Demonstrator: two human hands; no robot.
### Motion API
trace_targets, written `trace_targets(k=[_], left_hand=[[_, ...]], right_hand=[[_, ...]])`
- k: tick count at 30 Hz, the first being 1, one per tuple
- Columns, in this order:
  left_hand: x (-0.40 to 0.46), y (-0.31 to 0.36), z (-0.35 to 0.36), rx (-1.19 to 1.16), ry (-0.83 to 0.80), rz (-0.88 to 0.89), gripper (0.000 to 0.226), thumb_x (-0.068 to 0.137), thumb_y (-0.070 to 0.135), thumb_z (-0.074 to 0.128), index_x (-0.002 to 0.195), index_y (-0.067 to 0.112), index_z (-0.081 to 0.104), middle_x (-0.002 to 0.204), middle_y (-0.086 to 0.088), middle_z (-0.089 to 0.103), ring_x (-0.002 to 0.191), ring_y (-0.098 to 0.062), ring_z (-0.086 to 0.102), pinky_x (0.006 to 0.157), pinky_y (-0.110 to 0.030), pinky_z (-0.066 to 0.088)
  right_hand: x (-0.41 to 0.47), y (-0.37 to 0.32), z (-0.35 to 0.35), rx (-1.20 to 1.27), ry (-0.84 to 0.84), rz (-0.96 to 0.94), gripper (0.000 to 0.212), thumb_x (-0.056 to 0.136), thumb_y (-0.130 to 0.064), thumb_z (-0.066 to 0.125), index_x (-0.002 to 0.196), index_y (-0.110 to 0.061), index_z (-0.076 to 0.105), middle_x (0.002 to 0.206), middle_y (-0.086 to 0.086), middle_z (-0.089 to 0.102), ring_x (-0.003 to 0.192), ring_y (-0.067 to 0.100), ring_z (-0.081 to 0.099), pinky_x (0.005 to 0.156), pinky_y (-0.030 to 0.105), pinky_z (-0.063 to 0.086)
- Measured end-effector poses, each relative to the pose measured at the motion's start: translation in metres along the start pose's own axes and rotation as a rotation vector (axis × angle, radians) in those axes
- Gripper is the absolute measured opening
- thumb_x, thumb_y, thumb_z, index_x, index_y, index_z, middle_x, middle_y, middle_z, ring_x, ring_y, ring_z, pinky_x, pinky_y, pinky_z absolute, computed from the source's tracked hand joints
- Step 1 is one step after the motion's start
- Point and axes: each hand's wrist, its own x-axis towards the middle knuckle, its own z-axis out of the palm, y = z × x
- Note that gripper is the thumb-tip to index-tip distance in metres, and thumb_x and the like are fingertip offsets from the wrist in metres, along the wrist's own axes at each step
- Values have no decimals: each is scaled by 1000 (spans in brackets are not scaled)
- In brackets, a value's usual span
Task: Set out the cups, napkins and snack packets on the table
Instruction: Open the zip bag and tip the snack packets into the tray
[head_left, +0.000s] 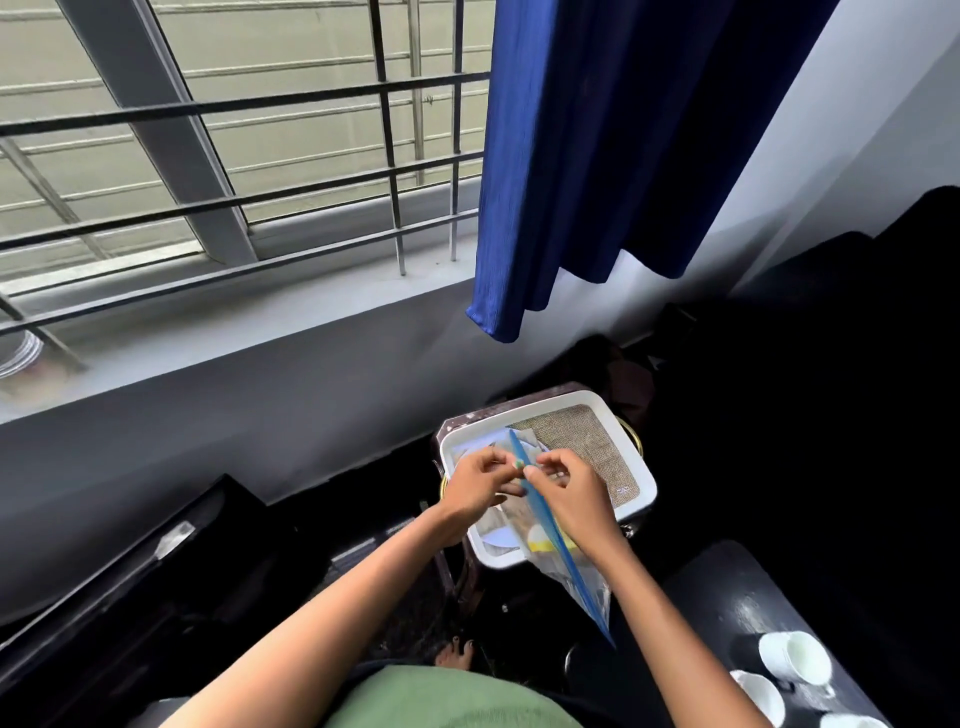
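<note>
- Nearest you, white cups (795, 662) stand on the dark table (727, 587), well to the right of the white tray (641, 480) and closer to you than it is.
- Your left hand (475, 483) hovers over the tray's near-left part, its fingers pinched on the top edge of a clear zip bag (563, 551).
- Your right hand (569, 496) is just beside the left, also over the tray, fingertips pinching the same bag at its blue seal strip.
- The bag hangs from both grips, its blue strip running from over the tray down past the tray's near edge towards you; something yellow shows inside.
- The tray rests on a small dark stand; a woven mat covers its far-right part.
- Beyond the tray hangs a blue curtain (623, 156), with a barred window (234, 156) to the left.
</note>
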Motion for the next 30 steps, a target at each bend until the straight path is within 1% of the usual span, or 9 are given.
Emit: trace_targets(k=[3,5,7,9,12,16,18,22,30], left_hand=[[-6,1,5,53,-93,51,13,94,12,56,82,17,57,72,5,66,58,-1,63,63,-19,41],[-8,1,5,87,-99,58,10,94,13,56,84,16,57,75,5,66,59,-1,61,63,-19,41],[-10,0,5,107,-81,53,14,94,11,55,81,16,55,76,2,65,56,1,60,62,-18,40],[-12,-1,7,88,-44,47,18,94,7,53,78,15,52,77,-1,65,56,-3,61,61,-19,41],[-15,-2,14,114,84,75,20,91,8,53,73,16,48,82,-8,66,60,-12,61,61,-20,44],[-18,-5,23,197,241,133,12,86,25,58,75,22,54,67,3,66,59,-11,65,59,-21,44],[-17,-4,24,220,272,145,11,85,29,59,75,25,57,64,5,67,62,-13,68,60,-23,47],[-15,-1,23,389,342,200,12,80,24,62,69,23,59,65,3,70,67,-11,69,67,-25,51],[-13,6,21,399,388,163,12,69,18,65,58,20,61,59,3,68,56,-8,62,54,-20,48]], right_hand=[[6,-5,-3,2,-16,-5,15,82,-24,69,94,-15,67,85,-2,67,81,13,63,77,28,49],[7,-4,-2,14,-3,3,6,82,-20,69,84,-14,70,78,-1,68,78,17,65,76,32,50],[8,-3,0,4,22,3,8,83,-15,66,75,-14,69,69,-5,65,72,16,62,71,30,47],[9,-2,3,-26,69,9,12,84,-13,64,73,-12,69,66,-6,62,70,15,58,68,27,43],[10,-3,7,-32,107,27,10,83,-13,65,76,-10,71,70,-3,64,71,15,59,69,25,44],[9,-5,9,-80,131,20,10,84,-14,63,76,-10,69,69,-3,63,70,15,59,66,23,40],[8,-6,7,-107,122,10,11,83,-13,63,76,-8,69,70,-2,64,71,17,60,65,25,42],[2,-4,7,-145,129,11,14,81,-14,64,72,-5,69,70,4,69,71,22,63,65,30,45],[-1,-7,9,-175,149,7,15,82,-17,64,73,-7,69,71,3,69,68,19,61,59,27,40]])
